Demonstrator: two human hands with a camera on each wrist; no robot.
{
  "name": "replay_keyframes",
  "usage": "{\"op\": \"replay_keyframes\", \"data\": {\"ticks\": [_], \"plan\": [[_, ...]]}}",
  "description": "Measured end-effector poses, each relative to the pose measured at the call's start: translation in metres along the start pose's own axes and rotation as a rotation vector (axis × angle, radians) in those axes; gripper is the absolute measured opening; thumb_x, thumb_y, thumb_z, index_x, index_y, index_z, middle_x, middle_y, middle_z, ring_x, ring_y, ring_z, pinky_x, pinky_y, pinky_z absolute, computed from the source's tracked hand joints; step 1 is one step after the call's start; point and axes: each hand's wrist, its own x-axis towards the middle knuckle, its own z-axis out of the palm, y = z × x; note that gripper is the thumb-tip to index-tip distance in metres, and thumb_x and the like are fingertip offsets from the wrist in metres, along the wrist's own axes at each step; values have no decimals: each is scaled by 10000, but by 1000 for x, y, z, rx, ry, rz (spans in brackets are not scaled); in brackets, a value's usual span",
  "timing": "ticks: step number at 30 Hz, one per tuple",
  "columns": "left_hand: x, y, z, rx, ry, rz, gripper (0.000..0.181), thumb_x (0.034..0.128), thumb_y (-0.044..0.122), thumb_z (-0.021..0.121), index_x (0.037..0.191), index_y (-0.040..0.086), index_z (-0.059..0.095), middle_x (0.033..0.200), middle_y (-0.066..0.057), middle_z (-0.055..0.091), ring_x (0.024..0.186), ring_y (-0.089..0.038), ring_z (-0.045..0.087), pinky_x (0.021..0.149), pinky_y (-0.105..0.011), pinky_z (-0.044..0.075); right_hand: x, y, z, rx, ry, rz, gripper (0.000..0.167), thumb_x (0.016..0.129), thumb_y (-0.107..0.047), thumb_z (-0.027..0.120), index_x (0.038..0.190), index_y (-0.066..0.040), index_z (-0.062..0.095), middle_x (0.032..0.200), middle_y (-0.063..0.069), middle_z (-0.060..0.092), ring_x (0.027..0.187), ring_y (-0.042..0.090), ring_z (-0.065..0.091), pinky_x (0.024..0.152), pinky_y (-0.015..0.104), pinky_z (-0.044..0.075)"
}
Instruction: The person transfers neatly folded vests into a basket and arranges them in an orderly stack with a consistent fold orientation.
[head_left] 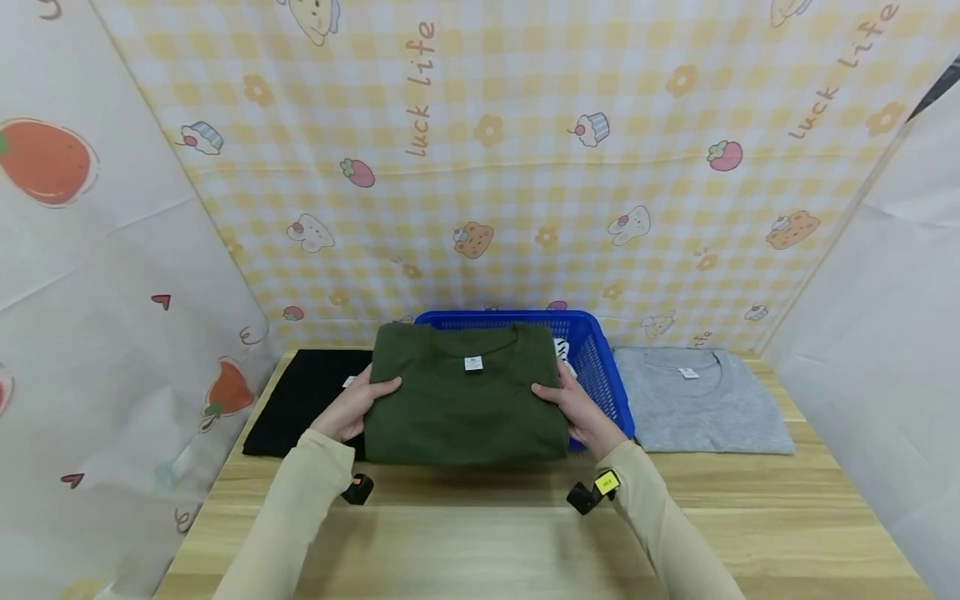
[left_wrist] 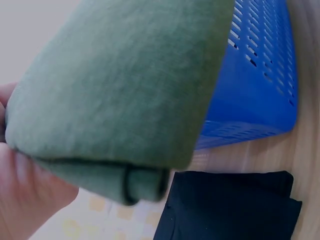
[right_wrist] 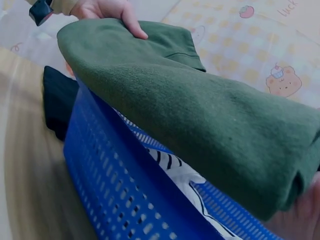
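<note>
A folded dark green T-shirt [head_left: 465, 408] with a white neck label is held up level above a blue plastic basket [head_left: 611, 383]. My left hand [head_left: 356, 406] grips its left edge, thumb on top and the other fingers beneath. On the opposite edge my right hand [head_left: 581, 408] holds it the same way. In the right wrist view the shirt [right_wrist: 200, 110] hangs over the basket's rim [right_wrist: 150, 170], and a white cloth with black stripes [right_wrist: 182, 175] shows inside the basket. The shirt hides most of the basket in the head view.
To the left of the basket a folded black garment [head_left: 300, 404] lies on the wooden table [head_left: 465, 550]. A folded grey T-shirt [head_left: 705, 408] lies to the right. Behind stands a yellow checked curtain [head_left: 487, 167], with white sheets at both sides.
</note>
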Motion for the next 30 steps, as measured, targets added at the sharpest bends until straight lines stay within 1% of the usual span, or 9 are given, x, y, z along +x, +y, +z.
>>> {"op": "replay_keyframes", "data": {"ticks": [6,10,13,17,21,26,30], "plan": [[10,3,5,-14,-32,26,689,971,207,430,1464,220,-51,1419,-237,226,1011,-173,578,851,-411,483,4,-7,-7,-16,23,-8,727,948,-27,411,1464,-262,-43,1459,199,156,929,119,577,748,311,509],[18,4,8,-25,-20,16,663,977,184,412,1464,216,-36,1421,-233,228,1000,-172,580,851,-402,484,7,-8,-14,-21,18,-10,725,948,-20,402,1464,-253,-51,1454,203,161,935,115,577,755,308,508],[24,4,11,-30,-8,4,654,976,179,411,1465,216,-22,1417,-227,242,1004,-181,578,855,-404,482,10,-9,-20,-21,21,-18,705,949,-18,398,1464,-256,-22,1425,193,207,923,121,588,747,312,514],[32,5,15,-37,-10,-4,648,975,174,413,1464,209,-10,1413,-223,255,1028,-200,570,865,-411,476,13,-11,-28,-37,26,-32,654,954,-29,403,1457,-224,34,1375,165,259,911,125,591,739,309,516],[39,7,20,-49,-9,-20,622,980,151,394,1461,230,8,1398,-214,281,1023,-213,573,858,-415,479,13,-15,-33,-38,20,-29,635,955,-20,396,1451,-201,43,1374,168,255,918,126,586,743,309,515],[49,8,24,-58,-3,-30,612,982,149,384,1457,212,4,1394,-213,284,1015,-206,574,857,-406,481,13,-19,-41,-57,16,-43,663,951,-25,412,1459,-199,22,1394,199,233,932,127,582,759,313,511],[57,8,26,-46,10,-37,598,978,143,395,1453,191,36,1388,-210,299,1006,-195,570,853,-393,484,16,-18,-49,-94,2,-87,709,929,-82,490,1461,-194,34,1375,197,264,949,131,581,781,324,508]]}}
